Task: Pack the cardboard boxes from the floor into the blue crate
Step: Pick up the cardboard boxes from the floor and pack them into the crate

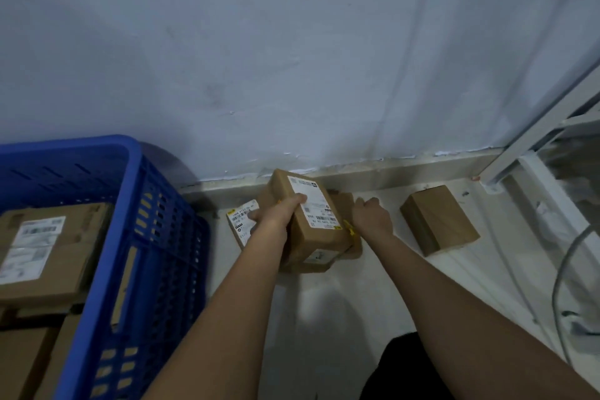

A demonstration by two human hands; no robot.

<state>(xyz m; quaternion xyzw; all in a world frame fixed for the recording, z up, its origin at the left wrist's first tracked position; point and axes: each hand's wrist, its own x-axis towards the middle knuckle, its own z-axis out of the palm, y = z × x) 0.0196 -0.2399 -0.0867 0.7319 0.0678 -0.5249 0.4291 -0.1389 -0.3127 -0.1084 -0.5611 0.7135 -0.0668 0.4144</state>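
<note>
My left hand (278, 212) grips a labelled cardboard box (312, 219), tilted and lifted above other boxes lying on the floor by the wall. My right hand (371, 215) reaches beside it onto a box (344, 201) behind and under the lifted one; its fingers are hidden from view. A small labelled box (239, 225) lies on the floor left of my left hand. A plain cardboard box (438, 219) stands apart on the floor to the right. The blue crate (130, 237) at the left holds several cardboard boxes (48, 253).
A white wall with a grey skirting (389, 172) runs just behind the boxes. A white metal frame (532, 153) and grey cables (565, 269) occupy the right side. My dark-clad knee (409, 367) is at the bottom.
</note>
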